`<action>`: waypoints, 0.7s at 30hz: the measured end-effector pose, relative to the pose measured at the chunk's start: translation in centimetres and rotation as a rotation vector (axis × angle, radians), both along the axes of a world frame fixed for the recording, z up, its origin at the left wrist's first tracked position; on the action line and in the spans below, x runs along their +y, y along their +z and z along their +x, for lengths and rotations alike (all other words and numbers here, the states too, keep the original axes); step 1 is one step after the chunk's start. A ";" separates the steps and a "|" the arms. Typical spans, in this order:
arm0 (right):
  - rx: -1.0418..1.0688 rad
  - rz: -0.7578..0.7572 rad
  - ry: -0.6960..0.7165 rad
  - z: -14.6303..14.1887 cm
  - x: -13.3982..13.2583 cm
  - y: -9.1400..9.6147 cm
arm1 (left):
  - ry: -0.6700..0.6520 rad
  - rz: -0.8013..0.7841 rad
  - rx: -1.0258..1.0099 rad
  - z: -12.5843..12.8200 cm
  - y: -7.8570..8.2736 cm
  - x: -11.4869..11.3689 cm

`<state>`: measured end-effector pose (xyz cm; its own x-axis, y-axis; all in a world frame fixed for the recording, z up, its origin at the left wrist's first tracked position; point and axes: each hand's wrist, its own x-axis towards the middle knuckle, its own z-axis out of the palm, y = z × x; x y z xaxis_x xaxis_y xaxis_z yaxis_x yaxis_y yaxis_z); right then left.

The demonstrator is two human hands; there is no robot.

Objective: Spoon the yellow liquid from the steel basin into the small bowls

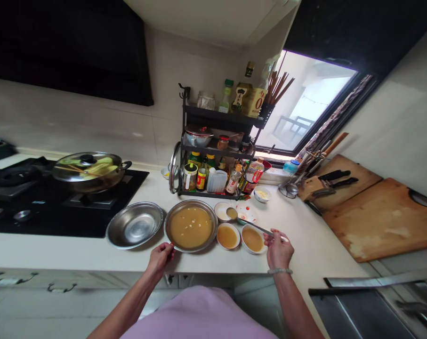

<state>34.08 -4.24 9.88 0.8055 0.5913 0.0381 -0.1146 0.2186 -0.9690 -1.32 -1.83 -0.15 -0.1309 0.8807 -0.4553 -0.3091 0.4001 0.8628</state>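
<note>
Ladle (250, 224) gripped in right hand (278, 249); left hand (161, 256) pinches batter bowl (190, 226) rim.

both bare forearms reach forward from the near edge, angled slightly inward. the left hand (160, 256) is curled, fingertips pointing far and right. the right hand (278, 249) is closed in a pinch, thumb on top, a bracelet circling its wrist.

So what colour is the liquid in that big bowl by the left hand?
Yellowish-brown, with a few pale bits floating in it; the liquid shows best in the head view, in the bowl.
</note>
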 end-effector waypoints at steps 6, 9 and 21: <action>-0.144 -0.035 -0.113 3.4 1.6 -1.1 | -0.002 0.002 0.009 0.0 0.2 0.0; -0.254 -0.102 -0.073 3.8 1.7 -2.1 | -0.005 0.012 0.011 0.0 0.3 0.0; -0.731 0.031 0.293 -1.1 -1.9 -0.6 | -0.004 0.003 0.000 0.1 0.0 0.1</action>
<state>32.98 -6.18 9.25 0.3817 0.7654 0.5181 0.4919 0.3063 -0.8150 -1.26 -1.76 -0.19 -0.1276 0.8827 -0.4523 -0.3077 0.3983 0.8641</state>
